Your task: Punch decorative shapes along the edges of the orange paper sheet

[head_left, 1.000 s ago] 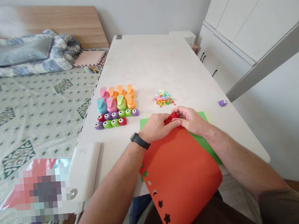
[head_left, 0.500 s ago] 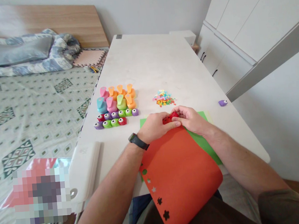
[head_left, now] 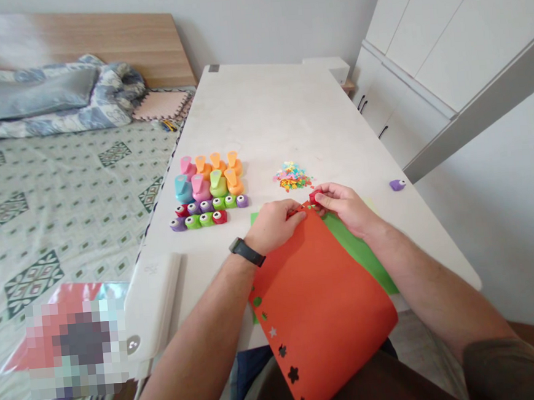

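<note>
An orange-red paper sheet [head_left: 323, 294] lies over a green sheet [head_left: 358, 251] on the white table [head_left: 269, 113] and hangs over its near edge, with small shapes punched along its left side. My left hand [head_left: 275, 224], a black watch on its wrist, pinches the sheet's far edge. Just beyond that edge, my right hand [head_left: 344, 206] grips a small red punch [head_left: 314, 196]. A heap of coloured paper cut-outs [head_left: 291, 176] lies right behind the hands.
A block of coloured punches [head_left: 208, 189] stands in rows at the left of the table. A lone purple punch [head_left: 397, 184] sits near the right edge. A white box [head_left: 152, 301] rests at the near left corner. A bed lies to the left, white cupboards to the right.
My right hand has drawn the red punch off the sheet's far edge, toward the cut-outs. My left hand stays on the sheet, which has shifted slightly.
</note>
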